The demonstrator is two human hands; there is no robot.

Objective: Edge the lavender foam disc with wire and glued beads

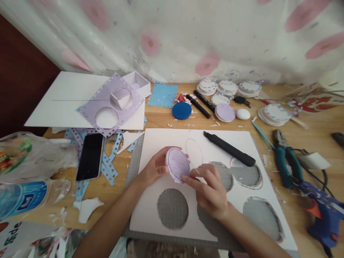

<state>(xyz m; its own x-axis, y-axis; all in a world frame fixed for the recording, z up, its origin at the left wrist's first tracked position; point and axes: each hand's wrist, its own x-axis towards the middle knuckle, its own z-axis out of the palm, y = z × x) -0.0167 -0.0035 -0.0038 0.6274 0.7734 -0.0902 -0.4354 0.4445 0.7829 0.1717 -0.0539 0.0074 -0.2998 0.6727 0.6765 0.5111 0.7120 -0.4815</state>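
Observation:
My left hand [157, 166] is closed around the left edge of a round lilac disc [177, 165], held tilted above a white board [150, 141]. Fingers of my right hand [211, 188] are drawn together at the disc's lower right edge. A thin white sliver [197, 170] shows by those fingers; whether it is gripped is unclear. Several round holes are cut through the board, and a grey cutting mat [172, 209] shows through them. Above the right hand, a black utility knife [229, 148] lies on the board, close to a drawn circle outline [194, 152].
At the right lie pliers [286, 157] and a blue glue gun [324, 211]. Stacked white discs [274, 114], markers [198, 106] and a blue disc [181, 110] line the back. Leftward are a phone [90, 156], lilac card [103, 102], paper scraps [109, 172] and a plastic bottle [32, 197].

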